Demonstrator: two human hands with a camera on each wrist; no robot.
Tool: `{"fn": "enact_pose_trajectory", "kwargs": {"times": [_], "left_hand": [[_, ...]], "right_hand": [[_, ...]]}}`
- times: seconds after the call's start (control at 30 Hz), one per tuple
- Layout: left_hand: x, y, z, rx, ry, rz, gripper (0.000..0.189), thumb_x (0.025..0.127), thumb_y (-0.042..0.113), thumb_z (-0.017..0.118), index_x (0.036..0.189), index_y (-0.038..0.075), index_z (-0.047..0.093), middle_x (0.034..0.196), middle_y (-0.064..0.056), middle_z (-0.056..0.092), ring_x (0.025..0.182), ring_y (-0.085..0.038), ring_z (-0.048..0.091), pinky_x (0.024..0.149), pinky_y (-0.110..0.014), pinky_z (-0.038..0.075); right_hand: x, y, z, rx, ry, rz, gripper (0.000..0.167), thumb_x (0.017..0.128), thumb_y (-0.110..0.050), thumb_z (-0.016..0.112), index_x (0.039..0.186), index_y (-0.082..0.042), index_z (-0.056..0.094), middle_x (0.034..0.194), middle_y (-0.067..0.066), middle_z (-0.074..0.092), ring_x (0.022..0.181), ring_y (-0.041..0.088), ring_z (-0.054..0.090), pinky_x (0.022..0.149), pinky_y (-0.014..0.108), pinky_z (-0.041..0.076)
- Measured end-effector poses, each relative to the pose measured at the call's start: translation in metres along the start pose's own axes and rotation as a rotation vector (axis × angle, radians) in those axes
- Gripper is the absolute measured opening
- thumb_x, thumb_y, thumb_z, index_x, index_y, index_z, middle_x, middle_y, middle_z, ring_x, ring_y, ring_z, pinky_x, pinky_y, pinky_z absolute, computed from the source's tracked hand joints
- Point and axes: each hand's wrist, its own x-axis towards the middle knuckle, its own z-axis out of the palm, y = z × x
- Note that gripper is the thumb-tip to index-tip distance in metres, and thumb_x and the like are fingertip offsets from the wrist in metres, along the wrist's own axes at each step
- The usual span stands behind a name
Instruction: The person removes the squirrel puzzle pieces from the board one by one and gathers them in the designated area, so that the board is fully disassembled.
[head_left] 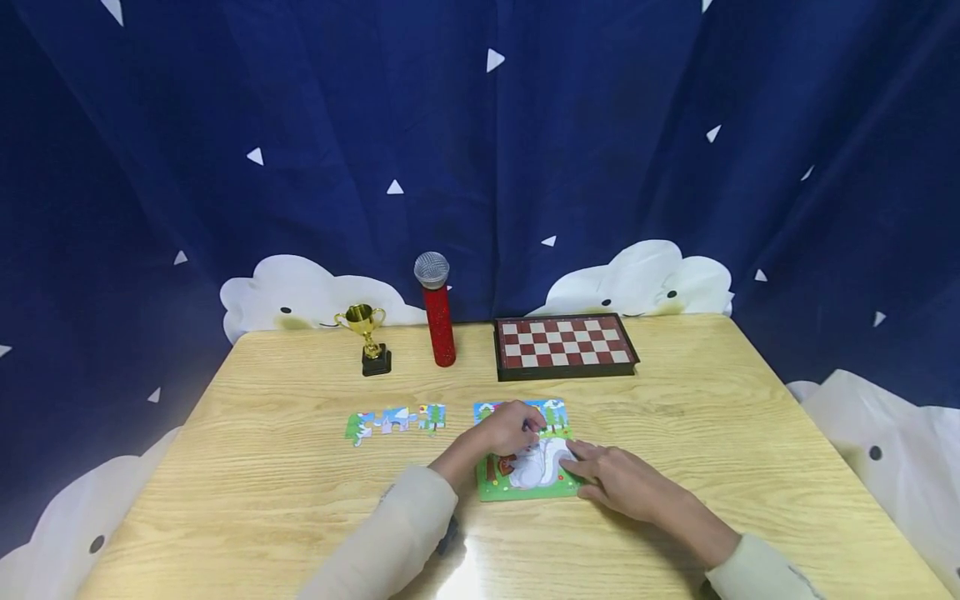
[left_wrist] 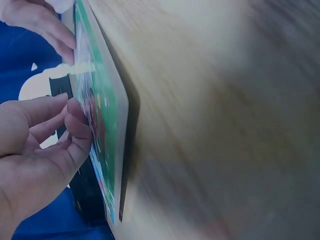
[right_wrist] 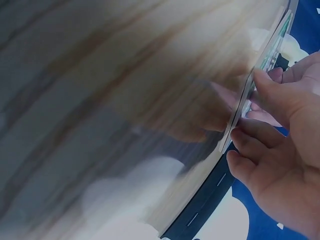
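Head view puts the puzzle board (head_left: 534, 475) on the table (head_left: 270, 475), apparently light, stiff and perhaps slick, best taken by its edges, where the right hand (head_left: 621, 481) rests with fingers loosely extended, while the left hand (head_left: 512, 428) bends curled fingers over its face, anything held there hidden.

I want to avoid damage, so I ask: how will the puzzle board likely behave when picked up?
The puzzle board is probably stiff: its edge looks straight in the left wrist view. Being thin, it seems light. Tilting might shed parts, since three loose pieces lie left of it.
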Motion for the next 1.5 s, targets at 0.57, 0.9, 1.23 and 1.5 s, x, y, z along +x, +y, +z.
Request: {"fn": "enact_pose_trajectory", "kwargs": {"times": [0.57,0.9,1.23,1.5], "left_hand": [[0.0020,0.0023,0.0079,-0.005,0.025,-0.036,0.024,0.095,-0.002,0.044,0.104,0.007,0.064,0.102,-0.004,0.057,0.095,-0.013,0.054,0.088,-0.024,0.047],[0.0034,0.0021,0.0084,-0.067,0.053,-0.028,0.021,0.098,0.005,0.044,0.105,0.006,0.063,0.099,-0.003,0.057,0.085,-0.010,0.050,0.077,-0.023,0.046],[0.0044,0.0035,0.0088,-0.178,0.054,-0.059,0.013,0.098,0.006,0.046,0.098,0.008,0.059,0.086,-0.003,0.057,0.070,-0.010,0.049,0.058,-0.020,0.043],[-0.0008,0.0022,0.0066,-0.174,0.053,-0.011,0.013,0.098,0.006,0.046,0.100,0.008,0.058,0.091,-0.005,0.060,0.071,-0.011,0.052,0.062,-0.022,0.046]], "right_hand": [[0.0023,-0.0036,-0.0002,-0.028,0.008,-0.006,0.042,0.085,-0.022,0.068,0.122,-0.003,0.063,0.131,0.025,0.054,0.117,0.038,0.057,0.095,0.048,0.047],[0.0019,-0.0038,-0.0023,-0.049,0.045,-0.013,0.043,0.081,-0.021,0.071,0.120,-0.002,0.064,0.128,0.027,0.056,0.115,0.041,0.058,0.094,0.049,0.047],[0.0017,-0.0032,-0.0010,-0.057,0.046,-0.019,0.044,0.082,-0.022,0.071,0.120,-0.002,0.064,0.127,0.027,0.057,0.114,0.040,0.059,0.094,0.048,0.048],[0.0024,-0.0034,0.0018,-0.041,0.021,0.004,0.044,0.083,-0.024,0.070,0.121,-0.003,0.064,0.129,0.025,0.056,0.117,0.038,0.057,0.095,0.047,0.047]]}}
